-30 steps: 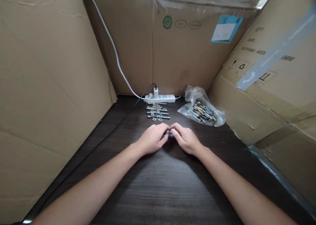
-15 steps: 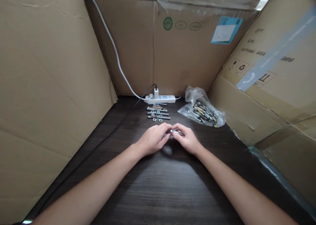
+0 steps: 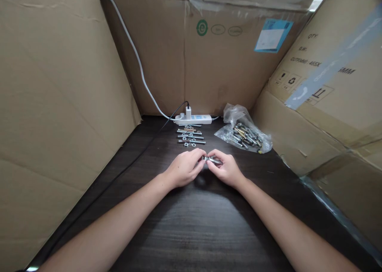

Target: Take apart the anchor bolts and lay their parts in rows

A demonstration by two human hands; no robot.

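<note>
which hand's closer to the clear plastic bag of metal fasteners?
Right. The right hand is on the near side of the bag, slightly to its left, not touching it; the left hand is also on the near side but farther left.

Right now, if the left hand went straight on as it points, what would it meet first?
Past the metal fastener it grips, the left hand would likely meet the right hand, close opposite; depth is unclear.

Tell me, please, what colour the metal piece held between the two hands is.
The metal piece is silver-grey, seen best in the head view.
</note>
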